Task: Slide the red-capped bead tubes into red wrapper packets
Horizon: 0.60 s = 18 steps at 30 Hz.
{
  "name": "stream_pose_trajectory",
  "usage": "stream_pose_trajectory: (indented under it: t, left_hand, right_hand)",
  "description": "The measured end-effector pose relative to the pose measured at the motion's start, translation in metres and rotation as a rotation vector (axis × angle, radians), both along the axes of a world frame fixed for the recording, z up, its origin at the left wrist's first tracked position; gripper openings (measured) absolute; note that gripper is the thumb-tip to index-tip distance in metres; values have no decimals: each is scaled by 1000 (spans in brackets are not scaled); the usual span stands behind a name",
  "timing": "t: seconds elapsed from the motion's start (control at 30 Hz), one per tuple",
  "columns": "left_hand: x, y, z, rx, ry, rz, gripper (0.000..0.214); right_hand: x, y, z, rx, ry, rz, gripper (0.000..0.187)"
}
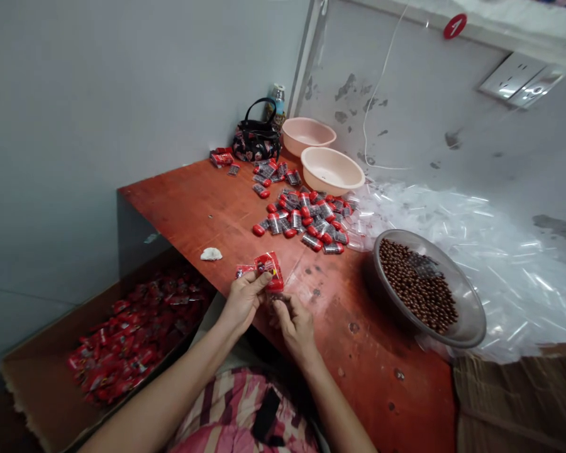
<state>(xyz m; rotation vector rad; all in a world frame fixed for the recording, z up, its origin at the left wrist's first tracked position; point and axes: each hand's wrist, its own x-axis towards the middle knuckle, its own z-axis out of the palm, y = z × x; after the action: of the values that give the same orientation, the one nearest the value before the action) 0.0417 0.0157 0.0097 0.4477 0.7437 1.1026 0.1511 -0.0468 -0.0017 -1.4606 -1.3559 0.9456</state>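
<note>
Near the table's front edge, my left hand [241, 303] pinches a small red printed packet [270, 267] between thumb and fingers. Another red packet [243, 270] shows just behind that hand. Close by on the right, my right hand [298, 328] has its thumb and fingers closed just below the red packet. A bit of something clear and dark shows at its fingertips, but I cannot make out what it is. Farther back lies a pile of small clear containers with red caps [306, 217], filled with dark brown balls.
A grey bowl of brown balls [417, 286] stands at right, beside a heap of clear plastic pieces [495, 251]. Two basins [332, 171], a black handbag [256, 141] and a flask [278, 94] are at the back. A cardboard box [38, 377] of red packets sits lower left.
</note>
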Motion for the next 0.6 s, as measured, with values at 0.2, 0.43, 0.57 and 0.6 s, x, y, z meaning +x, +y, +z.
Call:
stream_pose_trajectory:
  t: [0.2,0.43,0.57,0.6]
  left_hand:
    - [-2,-2,0,-19,82,-84,16]
    - [-8,2,2,57,133,-265,19]
    - [-5,-1,1,42,184,-142,15]
    - [-5,-2,2,48,187,-152,17]
  right_hand:
    - [1,2,0,11,14,-39,19]
    - [1,5,-3,-109,287,-9,22]
    - [0,7,-2,-53,207,-94,21]
    - [0,8,-3,-89,273,-67,22]
